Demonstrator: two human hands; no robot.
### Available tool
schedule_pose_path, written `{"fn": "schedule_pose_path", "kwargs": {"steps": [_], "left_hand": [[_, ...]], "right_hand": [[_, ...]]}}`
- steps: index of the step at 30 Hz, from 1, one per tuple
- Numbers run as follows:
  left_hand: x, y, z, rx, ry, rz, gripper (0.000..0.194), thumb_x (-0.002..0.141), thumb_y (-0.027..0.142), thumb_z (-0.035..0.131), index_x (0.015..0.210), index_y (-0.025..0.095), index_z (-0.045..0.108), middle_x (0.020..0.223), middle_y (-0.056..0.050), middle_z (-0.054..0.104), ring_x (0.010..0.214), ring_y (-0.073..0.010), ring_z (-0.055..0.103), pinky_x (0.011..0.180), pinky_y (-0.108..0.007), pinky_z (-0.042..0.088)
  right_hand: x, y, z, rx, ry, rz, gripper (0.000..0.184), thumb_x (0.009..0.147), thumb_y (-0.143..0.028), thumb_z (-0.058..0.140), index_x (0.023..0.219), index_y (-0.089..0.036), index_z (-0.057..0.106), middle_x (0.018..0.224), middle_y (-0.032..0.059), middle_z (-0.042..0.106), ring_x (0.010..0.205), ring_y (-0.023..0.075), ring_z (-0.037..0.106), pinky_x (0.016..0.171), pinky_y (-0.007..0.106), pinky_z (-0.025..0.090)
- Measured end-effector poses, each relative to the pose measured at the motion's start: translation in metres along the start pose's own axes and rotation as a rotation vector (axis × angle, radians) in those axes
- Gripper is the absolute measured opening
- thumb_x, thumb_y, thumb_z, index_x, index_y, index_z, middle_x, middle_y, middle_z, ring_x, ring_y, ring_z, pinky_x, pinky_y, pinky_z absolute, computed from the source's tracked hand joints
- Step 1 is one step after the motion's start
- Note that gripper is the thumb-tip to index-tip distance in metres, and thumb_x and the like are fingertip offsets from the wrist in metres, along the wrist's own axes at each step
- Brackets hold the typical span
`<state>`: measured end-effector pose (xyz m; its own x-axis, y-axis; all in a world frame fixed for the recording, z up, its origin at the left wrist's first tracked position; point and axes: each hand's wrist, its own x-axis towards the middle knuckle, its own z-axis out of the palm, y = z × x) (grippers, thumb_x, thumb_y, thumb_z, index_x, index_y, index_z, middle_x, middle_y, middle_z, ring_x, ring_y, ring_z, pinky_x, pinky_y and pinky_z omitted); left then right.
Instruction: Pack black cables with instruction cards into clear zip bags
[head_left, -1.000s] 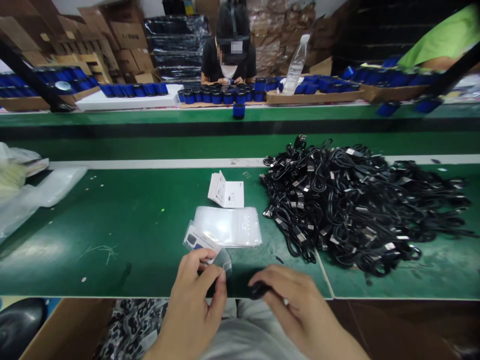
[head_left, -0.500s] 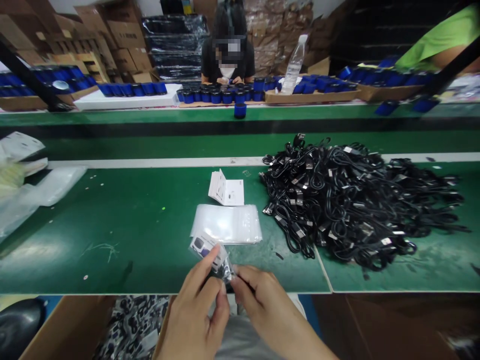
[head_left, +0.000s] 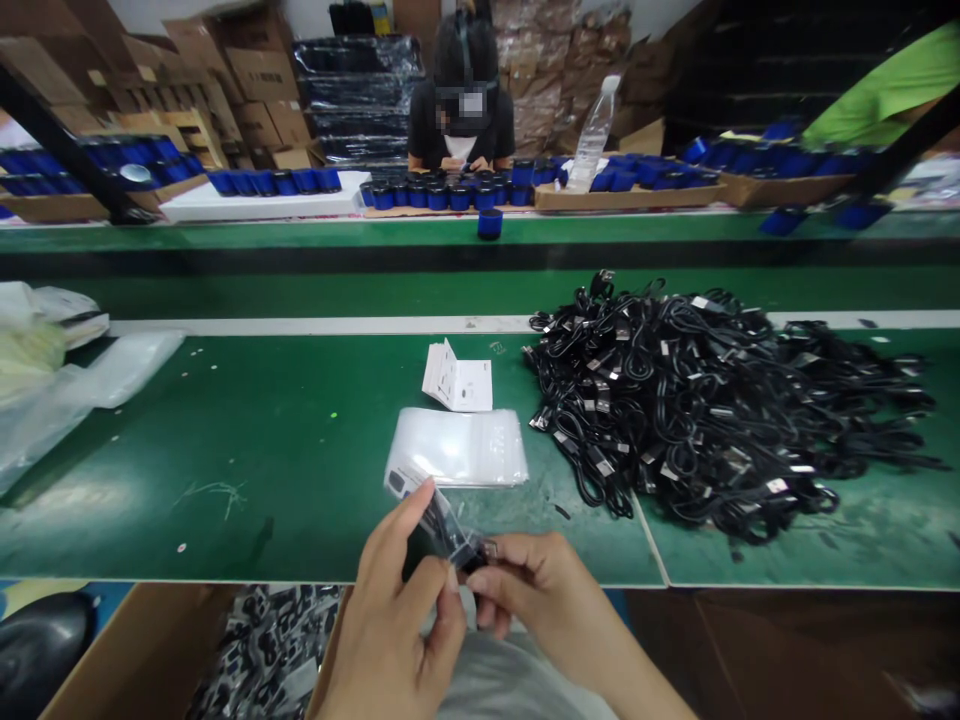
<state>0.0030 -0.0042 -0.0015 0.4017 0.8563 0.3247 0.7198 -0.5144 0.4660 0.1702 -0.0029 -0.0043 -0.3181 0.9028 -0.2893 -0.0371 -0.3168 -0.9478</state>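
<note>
My left hand is closed on a small clear plastic bag, its index finger stretched along it. Inside the bag is a printed paper, partly hidden by my fingers. At the bag's near end, my right hand pinches a black cable; a bit of metal shows by the fingertips. How far the cable is inside the bag I cannot tell. Just beyond my hands lies a stack of clear bags, with folded white leaflets behind it.
A big heap of black cables covers the right of the green table. Plastic packaging lies at left. Below the edge is a carton of filled bags. Across the table sits a person behind rows of blue-black items.
The bag has turned and looks narrower. Dark cable now shows between my right fingers at the bag's near end. The whole view has shifted slightly.
</note>
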Motion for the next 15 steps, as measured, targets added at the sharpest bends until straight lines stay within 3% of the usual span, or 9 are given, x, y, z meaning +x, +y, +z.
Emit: {"fn": "schedule_pose_path", "kwargs": {"steps": [3, 5, 7, 10, 12, 15], "left_hand": [[0.002, 0.003, -0.001, 0.012, 0.055, 0.04, 0.02, 0.085, 0.006, 0.042, 0.074, 0.017, 0.054, 0.142, -0.015, 0.033, 0.129, -0.0329, 0.035, 0.095, -0.05, 0.038], [0.003, 0.006, -0.001, 0.016, 0.093, 0.06, 0.02, 0.083, 0.004, 0.044, 0.072, 0.017, 0.055, 0.141, -0.015, 0.034, 0.131, -0.0347, 0.033, 0.097, -0.051, 0.035], [0.002, 0.009, 0.001, 0.014, 0.121, 0.07, 0.02, 0.081, 0.003, 0.047, 0.069, 0.016, 0.055, 0.14, -0.015, 0.036, 0.133, -0.036, 0.03, 0.098, -0.05, 0.034], [-0.002, 0.012, 0.006, -0.003, 0.129, 0.08, 0.021, 0.078, 0.001, 0.048, 0.064, 0.017, 0.051, 0.139, -0.012, 0.039, 0.134, -0.0357, 0.028, 0.102, -0.051, 0.032], [-0.005, 0.013, 0.011, -0.008, 0.118, 0.089, 0.021, 0.077, 0.001, 0.046, 0.064, 0.018, 0.048, 0.139, -0.012, 0.039, 0.135, -0.0356, 0.027, 0.105, -0.055, 0.028], [-0.01, 0.011, 0.015, 0.008, 0.098, 0.138, 0.02, 0.074, 0.001, 0.046, 0.064, 0.018, 0.046, 0.136, -0.012, 0.043, 0.135, -0.0357, 0.027, 0.107, -0.063, 0.019]], "right_hand": [[-0.004, 0.002, 0.006, -0.306, 0.036, -0.221, 0.026, 0.092, -0.016, 0.042, 0.073, -0.017, 0.06, 0.073, 0.001, 0.058, 0.064, 0.0126, 0.058, 0.06, 0.022, 0.046], [-0.004, 0.003, 0.009, -0.532, 0.122, -0.346, 0.027, 0.09, -0.013, 0.042, 0.067, -0.018, 0.055, 0.069, 0.0004, 0.054, 0.06, 0.0126, 0.054, 0.055, 0.021, 0.041], [-0.002, 0.005, 0.012, -0.678, 0.298, -0.43, 0.024, 0.087, -0.013, 0.046, 0.064, -0.019, 0.051, 0.063, -0.0012, 0.05, 0.054, 0.0127, 0.05, 0.051, 0.022, 0.036], [0.005, 0.01, 0.015, -0.647, 0.634, -0.411, 0.007, 0.079, -0.018, 0.06, 0.077, -0.019, 0.053, 0.07, 0.0005, 0.055, 0.059, 0.0151, 0.053, 0.054, 0.024, 0.04], [0.008, 0.013, 0.015, -0.548, 0.583, -0.315, 0.013, 0.077, -0.018, 0.064, 0.088, -0.019, 0.056, 0.078, 0.0023, 0.061, 0.065, 0.0161, 0.058, 0.057, 0.024, 0.043], [0.008, 0.013, 0.014, -0.517, 0.315, -0.259, 0.008, 0.082, -0.014, 0.058, 0.077, -0.02, 0.06, 0.067, -0.001, 0.063, 0.059, 0.014, 0.058, 0.055, 0.022, 0.04]]}}
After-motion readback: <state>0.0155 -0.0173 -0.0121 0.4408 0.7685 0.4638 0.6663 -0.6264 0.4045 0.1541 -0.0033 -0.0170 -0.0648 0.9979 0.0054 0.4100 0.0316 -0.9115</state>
